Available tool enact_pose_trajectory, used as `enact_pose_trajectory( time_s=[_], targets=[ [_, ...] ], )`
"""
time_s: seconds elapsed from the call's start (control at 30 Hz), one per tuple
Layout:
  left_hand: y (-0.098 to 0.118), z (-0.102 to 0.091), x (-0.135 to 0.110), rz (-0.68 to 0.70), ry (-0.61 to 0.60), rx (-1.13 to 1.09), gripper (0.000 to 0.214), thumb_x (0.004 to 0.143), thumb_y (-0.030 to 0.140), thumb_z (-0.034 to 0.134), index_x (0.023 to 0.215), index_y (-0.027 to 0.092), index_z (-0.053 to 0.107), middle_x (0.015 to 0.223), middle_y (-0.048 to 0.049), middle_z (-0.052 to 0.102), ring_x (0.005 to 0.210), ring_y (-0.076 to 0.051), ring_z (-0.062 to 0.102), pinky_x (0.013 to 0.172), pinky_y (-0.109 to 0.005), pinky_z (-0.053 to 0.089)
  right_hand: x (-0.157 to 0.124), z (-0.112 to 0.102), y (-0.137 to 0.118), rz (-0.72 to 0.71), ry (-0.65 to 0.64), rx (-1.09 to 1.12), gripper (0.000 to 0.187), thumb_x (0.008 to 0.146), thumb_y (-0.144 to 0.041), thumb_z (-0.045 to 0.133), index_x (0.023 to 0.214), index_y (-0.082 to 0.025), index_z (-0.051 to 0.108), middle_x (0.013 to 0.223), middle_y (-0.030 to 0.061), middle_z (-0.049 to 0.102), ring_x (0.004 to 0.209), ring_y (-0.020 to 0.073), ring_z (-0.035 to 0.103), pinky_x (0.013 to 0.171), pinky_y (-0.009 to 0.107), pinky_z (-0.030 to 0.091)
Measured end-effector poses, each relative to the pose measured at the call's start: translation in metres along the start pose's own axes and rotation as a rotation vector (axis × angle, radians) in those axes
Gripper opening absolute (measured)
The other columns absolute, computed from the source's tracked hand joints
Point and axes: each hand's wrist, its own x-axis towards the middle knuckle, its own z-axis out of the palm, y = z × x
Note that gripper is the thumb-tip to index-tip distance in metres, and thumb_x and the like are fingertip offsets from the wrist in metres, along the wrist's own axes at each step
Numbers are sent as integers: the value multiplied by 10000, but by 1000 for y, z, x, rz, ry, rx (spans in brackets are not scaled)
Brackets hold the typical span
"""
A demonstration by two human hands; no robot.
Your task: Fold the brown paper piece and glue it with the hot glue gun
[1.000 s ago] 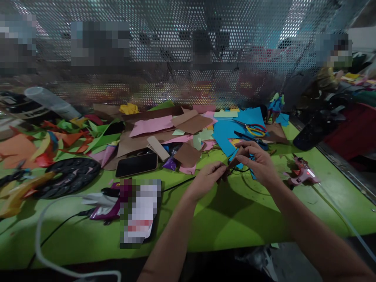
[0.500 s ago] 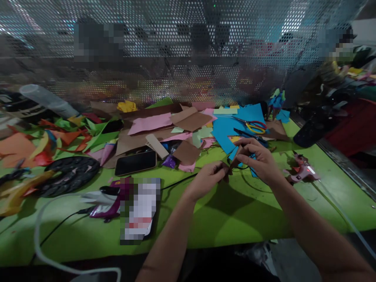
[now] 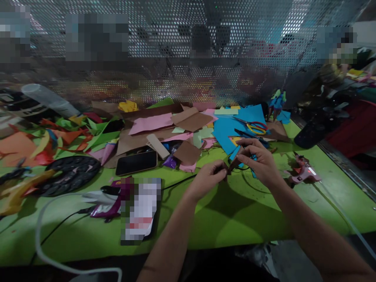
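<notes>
A small folded piece of brown paper (image 3: 234, 163) is held up between my two hands over the green table. My left hand (image 3: 212, 175) pinches its lower left end between thumb and fingers. On the other side, my right hand (image 3: 255, 157) grips the upper part with thumb and fingertips. Fingers hide much of the paper, so its full shape cannot be made out. Just behind my right hand lie blue paper (image 3: 225, 133) and scissors with yellow and red handles (image 3: 256, 127). A pink glue gun (image 3: 305, 172) rests to the right of that hand.
Coloured paper scraps (image 3: 70, 135) heap up along the back left. A dark phone (image 3: 136, 163), a second, blurred-out phone (image 3: 143, 209) and a black round tray (image 3: 72, 174) lie on the left. Cables cross the green table (image 3: 235, 231). A perforated metal panel (image 3: 176, 74) stands behind.
Both hands stay almost in place with the brown paper between them. The paper's angle has shifted slightly as the fingers work on it. The view has moved a little.
</notes>
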Motion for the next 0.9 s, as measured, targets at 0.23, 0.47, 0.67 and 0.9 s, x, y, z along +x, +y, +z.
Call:
enact_pose_trajectory(
  time_s=[0.23,0.47,0.67,0.9],
  targets=[
    [3,5,-1,4,32,142,301,963,411,389,795,199,521,762,-8,600,716,-155,535,662,-279,366,0,2,-2,-36,14,-39,166,863,-284,650,716,-234,709,1075,76,651,1146,265,565,990,423,418],
    [2,12,0,34,140,412,316,993,351,350,726,207,442,661,7,541,619,-149,478,594,-281,285,-1,6,5,-29,36,-35,142,849,-273,672,724,-223,716,1054,77,663,1142,259,570,976,402,427],
    [1,10,2,17,157,311,343,981,357,374,694,198,475,632,4,549,626,-148,489,592,-273,302,0,6,11,3,17,11,107,838,-294,691,761,-235,735,1105,68,656,1158,252,563,1002,400,421],
    [-4,7,5,-44,71,-10,335,940,427,431,762,176,564,612,1,591,557,-125,472,539,-251,324,1,3,10,8,27,15,118,843,-274,676,748,-234,733,1087,66,665,1135,249,574,1009,409,410]
  ],
)
